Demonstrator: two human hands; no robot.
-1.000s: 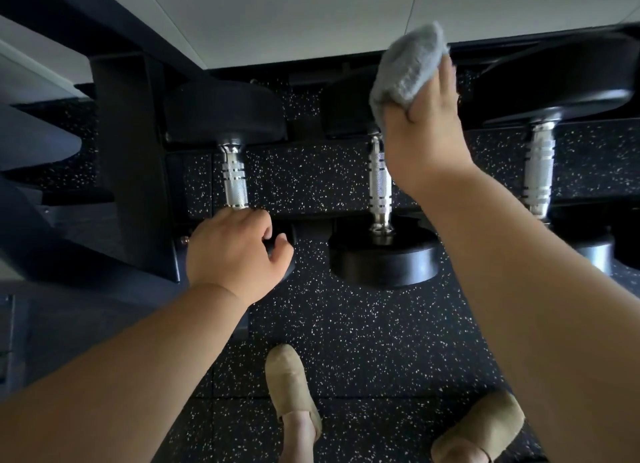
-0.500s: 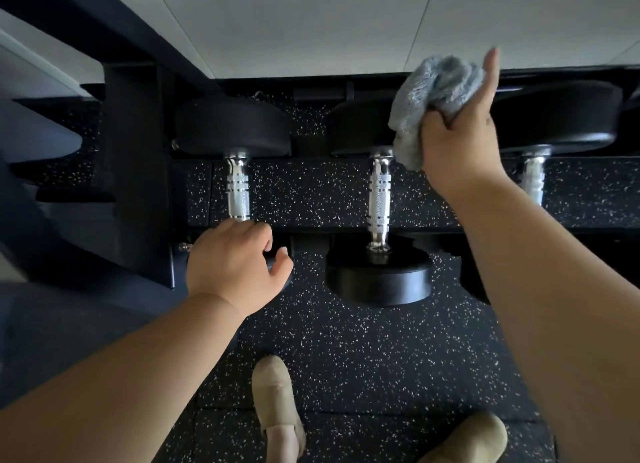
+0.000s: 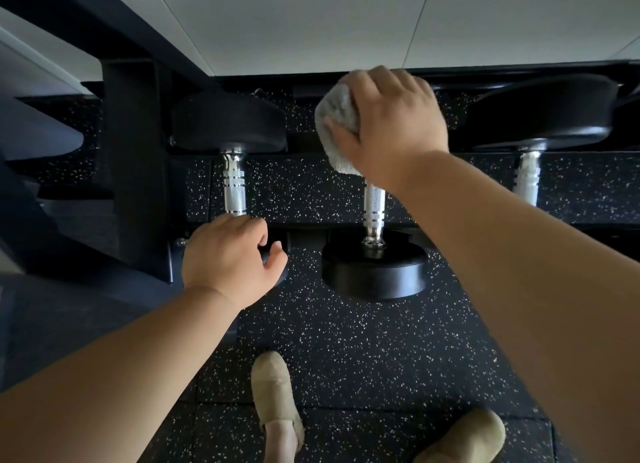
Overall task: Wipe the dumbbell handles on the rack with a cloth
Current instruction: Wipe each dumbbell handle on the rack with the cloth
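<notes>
Three black dumbbells with knurled silver handles lie on a low black rack (image 3: 138,157). My right hand (image 3: 391,123) grips a grey cloth (image 3: 337,126) and presses it over the upper end of the middle dumbbell handle (image 3: 374,209). The far head of that dumbbell is hidden behind hand and cloth. My left hand (image 3: 228,258) rests curled over the near head of the left dumbbell, just below its handle (image 3: 234,189). The right dumbbell handle (image 3: 527,178) is partly covered by my right forearm.
Black speckled rubber flooring (image 3: 363,341) lies under and in front of the rack. My two feet in tan shoes (image 3: 275,397) stand close to the rack. A pale wall (image 3: 311,22) rises behind it. A dark rack upright stands at the left.
My right hand has come down and leftward with the cloth, from raised above the right side onto the top of the middle handle. My left hand has stayed on the left dumbbell.
</notes>
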